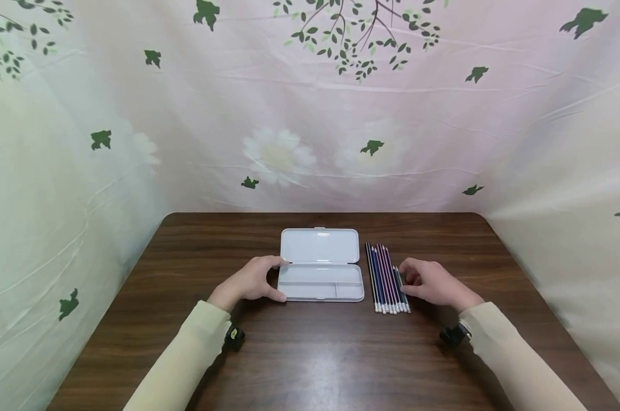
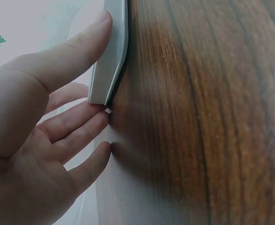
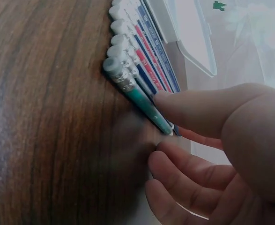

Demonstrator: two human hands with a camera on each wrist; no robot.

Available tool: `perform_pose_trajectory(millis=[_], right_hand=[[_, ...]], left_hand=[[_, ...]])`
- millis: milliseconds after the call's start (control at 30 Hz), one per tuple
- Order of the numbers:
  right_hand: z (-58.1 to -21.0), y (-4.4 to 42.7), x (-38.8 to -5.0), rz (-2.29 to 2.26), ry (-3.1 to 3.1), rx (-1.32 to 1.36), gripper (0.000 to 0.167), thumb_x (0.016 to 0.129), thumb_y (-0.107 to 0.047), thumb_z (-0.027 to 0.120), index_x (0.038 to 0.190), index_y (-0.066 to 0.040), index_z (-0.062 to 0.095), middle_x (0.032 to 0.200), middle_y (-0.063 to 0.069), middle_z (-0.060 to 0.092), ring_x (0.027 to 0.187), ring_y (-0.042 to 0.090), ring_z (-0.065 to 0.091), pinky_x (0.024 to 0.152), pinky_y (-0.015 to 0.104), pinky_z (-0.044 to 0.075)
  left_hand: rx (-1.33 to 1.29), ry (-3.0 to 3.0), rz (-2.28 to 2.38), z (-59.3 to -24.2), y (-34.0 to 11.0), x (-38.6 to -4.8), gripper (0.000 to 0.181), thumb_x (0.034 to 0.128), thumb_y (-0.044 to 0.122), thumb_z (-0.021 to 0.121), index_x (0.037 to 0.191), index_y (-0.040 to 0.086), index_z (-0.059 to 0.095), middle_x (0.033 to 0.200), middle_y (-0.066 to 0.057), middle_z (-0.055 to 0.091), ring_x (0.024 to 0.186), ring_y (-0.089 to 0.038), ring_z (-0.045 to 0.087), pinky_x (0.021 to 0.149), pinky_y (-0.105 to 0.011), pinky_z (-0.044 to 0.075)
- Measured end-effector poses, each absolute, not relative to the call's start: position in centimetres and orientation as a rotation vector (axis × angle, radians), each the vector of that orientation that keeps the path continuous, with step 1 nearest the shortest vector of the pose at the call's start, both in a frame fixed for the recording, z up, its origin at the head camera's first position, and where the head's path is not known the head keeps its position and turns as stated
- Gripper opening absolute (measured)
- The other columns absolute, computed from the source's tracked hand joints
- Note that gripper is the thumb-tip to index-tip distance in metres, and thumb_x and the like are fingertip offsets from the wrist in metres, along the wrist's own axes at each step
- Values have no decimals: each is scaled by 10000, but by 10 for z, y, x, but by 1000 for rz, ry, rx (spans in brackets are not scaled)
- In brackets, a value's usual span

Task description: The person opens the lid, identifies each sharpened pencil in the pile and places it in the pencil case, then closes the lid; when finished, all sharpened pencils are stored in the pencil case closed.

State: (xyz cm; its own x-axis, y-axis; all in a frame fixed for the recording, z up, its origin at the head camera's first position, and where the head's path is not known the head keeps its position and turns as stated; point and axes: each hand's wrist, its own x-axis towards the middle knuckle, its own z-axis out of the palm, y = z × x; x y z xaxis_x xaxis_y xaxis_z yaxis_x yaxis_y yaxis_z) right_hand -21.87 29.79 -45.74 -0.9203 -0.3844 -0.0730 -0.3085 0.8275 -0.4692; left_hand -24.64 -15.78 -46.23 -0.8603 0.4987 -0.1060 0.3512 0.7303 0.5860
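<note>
An opened white case (image 1: 320, 291) lies on the table, lid folded back, its compartments holding nothing. At its left side my left hand (image 1: 253, 279) grips it, thumb at the front corner and index finger near the hinge; in the left wrist view the thumb lies along the case wall (image 2: 110, 70). Right of the case is a row of pencils (image 1: 384, 279), eraser ends toward me. My right hand (image 1: 435, 283) is at the row's right side, fingers bent, thumb against the pencils near the short green pencil (image 3: 144, 104). Whether the index finger touches them is hard to tell.
The brown wooden table (image 1: 310, 354) has its far edge behind the case. A printed cloth (image 1: 315, 114) with leaves, flowers and bird shapes hangs behind the table and at both sides.
</note>
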Motion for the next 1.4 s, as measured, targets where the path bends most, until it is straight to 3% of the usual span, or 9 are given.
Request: perform_pose_trajectory(millis=[667, 867, 1133, 1400], right_hand=[[-452, 291, -218, -619, 2868, -295, 401, 852, -22, 807, 1193, 71, 618, 936, 143, 687, 819, 255, 645, 710, 439, 579], [-448, 293, -221, -610, 2901, -272, 342, 848, -39, 794, 1137, 69, 647, 939, 137, 703, 837, 265, 656, 710, 442, 581], [-436, 275, -222, -747, 2976, -422, 187, 864, -20, 734, 1043, 24, 702, 908, 87, 712, 829, 210, 662, 724, 408, 579], [-434, 237, -220, -842, 2960, -749, 208, 848, 50, 666, 1038, -16, 715, 912, 39, 700, 783, 112, 593, 676, 306, 524]], left_hand=[[662, 2672, 855, -463, -157, -247, 847, 703, 284, 1008, 1429, 76, 625, 1386, -92, 654, 1317, -252, 580, 1156, -458, 443], [646, 2665, 863, -463, -157, -247, 859, 703, 288, 1008, 1441, 82, 619, 1404, -93, 646, 1332, -255, 571, 1164, -457, 435], [660, 2670, 866, -463, -160, -247, 851, 700, 292, 1009, 1429, 78, 626, 1404, -107, 644, 1338, -277, 571, 1158, -468, 441], [672, 2663, 873, -461, -158, -246, 846, 699, 292, 1009, 1420, 68, 628, 1402, -119, 643, 1344, -287, 568, 1155, -470, 443]])
